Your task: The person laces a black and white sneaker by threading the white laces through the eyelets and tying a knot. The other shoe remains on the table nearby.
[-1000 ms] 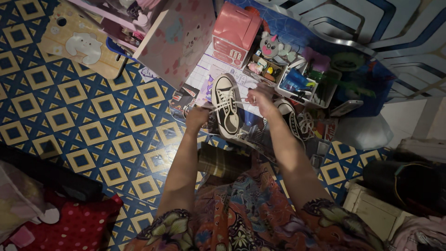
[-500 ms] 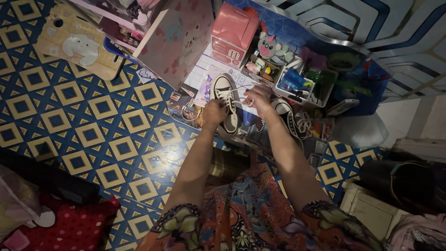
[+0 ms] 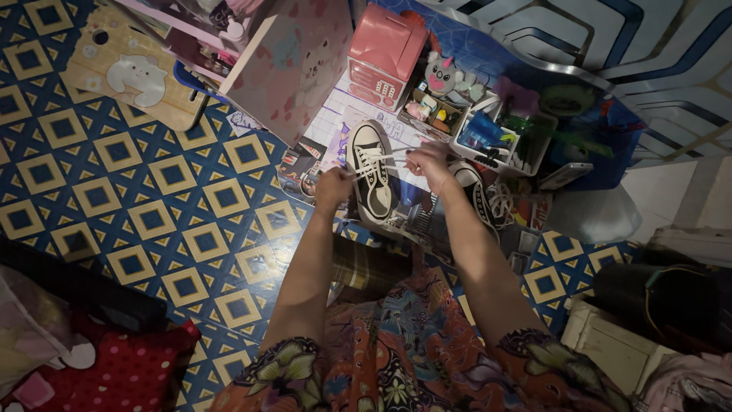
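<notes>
A black canvas sneaker point(image 3: 371, 174) with a white toe cap and white laces point(image 3: 379, 159) lies toe away from me on a low cluttered surface. My left hand point(image 3: 332, 187) is closed on one lace end at the shoe's left side. My right hand point(image 3: 429, 164) pinches the other lace end to the right of the shoe. The lace runs taut between both hands across the shoe's top. A second black sneaker point(image 3: 476, 197) with loose white laces lies just right of my right wrist.
A pink toy register point(image 3: 383, 52), a plush toy point(image 3: 440, 76), a white tray of small items point(image 3: 507, 141) and a phone point(image 3: 565, 175) sit beyond the shoes. A pink floral box point(image 3: 293, 65) stands left. Blue and yellow patterned floor point(image 3: 152, 206) spreads left; a red dotted cushion point(image 3: 126, 370) lies near.
My left hand pulled back leftward from the shoe's middle, and both hands drew the lace taut across the sneaker.
</notes>
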